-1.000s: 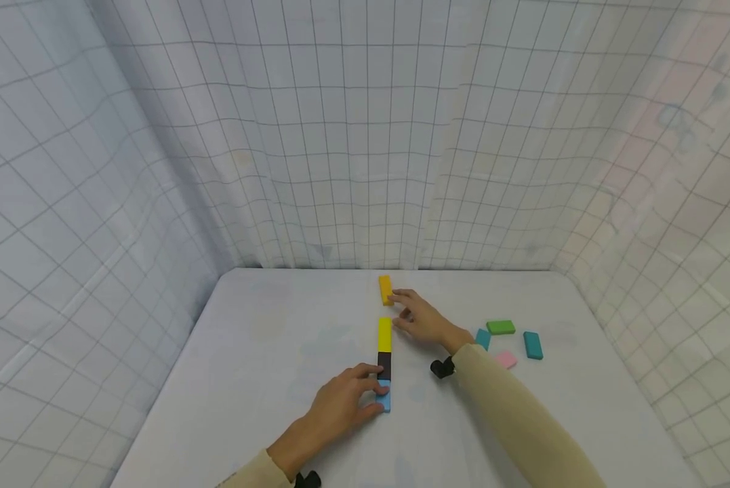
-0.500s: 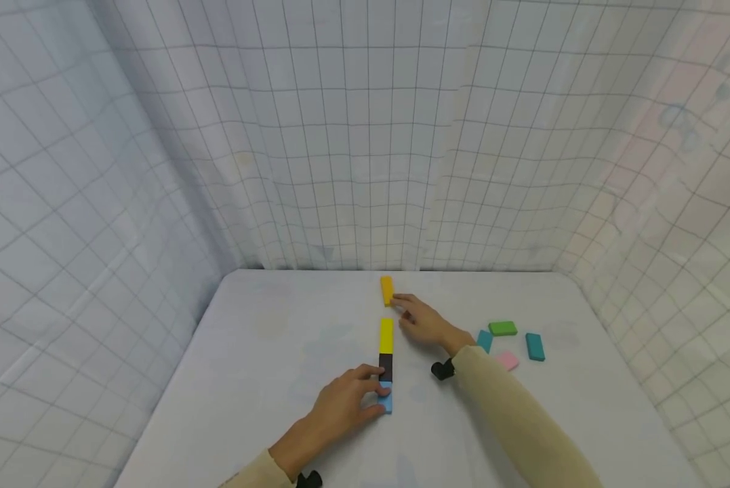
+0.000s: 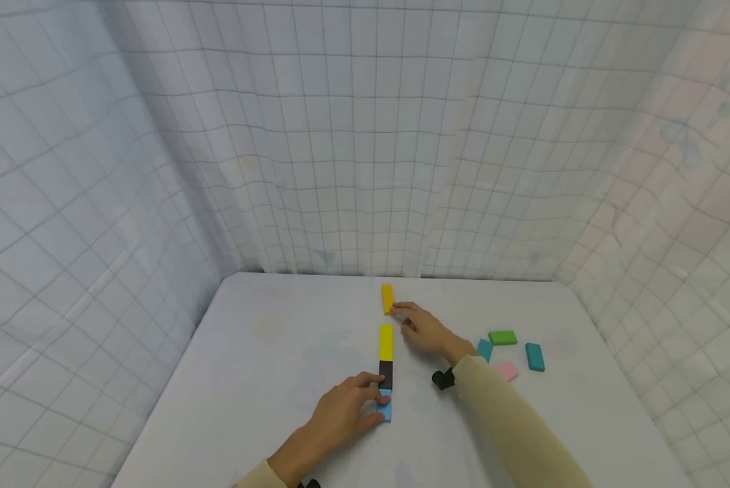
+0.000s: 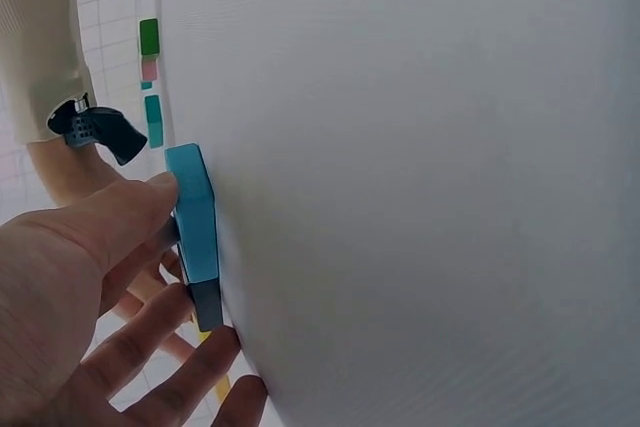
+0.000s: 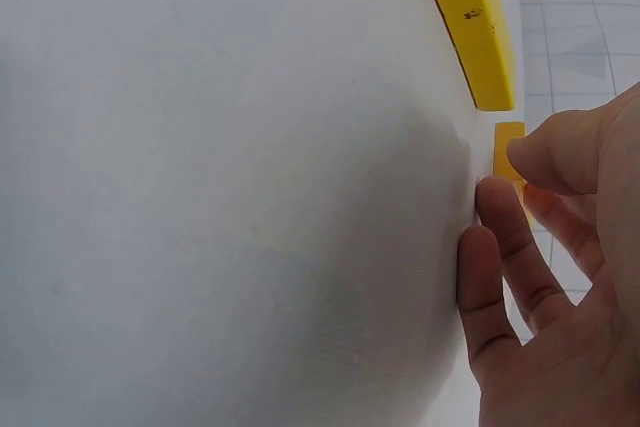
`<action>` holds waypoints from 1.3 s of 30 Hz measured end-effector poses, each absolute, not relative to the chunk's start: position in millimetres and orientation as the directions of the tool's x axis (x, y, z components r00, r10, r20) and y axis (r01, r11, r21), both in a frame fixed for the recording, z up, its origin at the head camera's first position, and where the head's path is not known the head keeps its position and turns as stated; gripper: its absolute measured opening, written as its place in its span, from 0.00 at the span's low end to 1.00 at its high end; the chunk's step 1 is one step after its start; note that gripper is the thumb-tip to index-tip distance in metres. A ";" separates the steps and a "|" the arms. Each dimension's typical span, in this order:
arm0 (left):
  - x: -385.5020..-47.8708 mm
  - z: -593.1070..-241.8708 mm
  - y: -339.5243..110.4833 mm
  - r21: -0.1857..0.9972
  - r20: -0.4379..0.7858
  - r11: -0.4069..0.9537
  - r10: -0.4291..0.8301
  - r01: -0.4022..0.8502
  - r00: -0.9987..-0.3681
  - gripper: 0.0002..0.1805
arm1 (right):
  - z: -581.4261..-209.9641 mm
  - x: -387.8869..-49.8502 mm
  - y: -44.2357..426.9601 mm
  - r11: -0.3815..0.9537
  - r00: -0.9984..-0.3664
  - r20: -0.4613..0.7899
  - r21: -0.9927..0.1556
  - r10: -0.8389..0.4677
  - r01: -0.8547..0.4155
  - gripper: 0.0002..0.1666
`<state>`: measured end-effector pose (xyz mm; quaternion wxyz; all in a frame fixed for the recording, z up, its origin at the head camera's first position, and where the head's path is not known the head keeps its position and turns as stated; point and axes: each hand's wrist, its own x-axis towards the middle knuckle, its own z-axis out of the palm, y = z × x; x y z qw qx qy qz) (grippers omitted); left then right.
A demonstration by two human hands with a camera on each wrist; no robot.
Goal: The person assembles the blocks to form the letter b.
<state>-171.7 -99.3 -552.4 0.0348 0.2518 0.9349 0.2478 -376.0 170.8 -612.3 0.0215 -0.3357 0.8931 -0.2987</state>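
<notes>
A light blue block [image 3: 385,411], a black block [image 3: 386,375] and a yellow block [image 3: 386,342] lie end to end in one line. My left hand [image 3: 340,413] holds the blue block [image 4: 196,212] between thumb and index finger, another fingertip at the black block. Beyond the yellow block, apart from it, lies an orange-yellow block [image 3: 387,298]. A fingertip of my right hand [image 3: 428,331] touches or nearly touches its near right corner, the other fingers loosely spread. In the right wrist view, my right hand [image 5: 560,277] partly hides that block [image 5: 507,147].
At the right of the white table [image 3: 267,352] lie a green block [image 3: 502,337], a teal block [image 3: 535,356], a pink block [image 3: 508,370] and another teal block [image 3: 484,350], partly behind the right forearm. Grid-patterned curtains [image 3: 365,149] stand around the back and sides.
My right hand has shifted slightly right, its thumb drawn back from the yellow block's side. The head view has tilted up a little. My left hand and the blocks stay in place.
</notes>
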 end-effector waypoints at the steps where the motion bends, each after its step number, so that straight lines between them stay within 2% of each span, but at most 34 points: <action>1: -169.8 -553.8 -99.2 0.478 0.060 0.750 0.492 0.458 -0.869 0.14 | -605.8 -368.1 169.8 0.593 -0.776 0.154 -0.559 -0.612 -0.579 0.29; 7: -166.0 -555.3 -98.8 0.450 0.080 0.755 0.497 0.476 -0.864 0.14 | -579.6 -346.0 164.9 0.599 -0.792 0.114 -0.592 -0.600 -0.539 0.28; 14: -171.5 -555.0 -96.3 0.458 0.072 0.752 0.500 0.474 -0.863 0.13 | -622.2 -377.8 180.1 0.613 -0.790 0.114 -0.568 -0.602 -0.549 0.29; 19: -169.6 -553.6 -97.3 0.452 0.062 0.759 0.497 0.468 -0.866 0.13 | -595.7 -352.2 176.2 0.587 -0.769 0.128 -0.572 -0.626 -0.573 0.27; 24: -168.8 -552.7 -98.7 0.457 0.058 0.761 0.491 0.460 -0.869 0.13 | -565.0 -330.8 163.4 0.620 -0.802 0.053 -0.604 -0.595 -0.501 0.27; 27: -169.7 -553.7 -98.8 0.455 0.061 0.759 0.496 0.466 -0.866 0.13 | -561.1 -326.1 159.7 0.650 -0.815 0.033 -0.584 -0.579 -0.486 0.27; 39: -170.0 -554.7 -99.3 0.463 0.069 0.749 0.504 0.475 -0.861 0.13 | -572.1 -326.0 159.2 0.626 -0.789 0.122 -0.541 -0.602 -0.562 0.27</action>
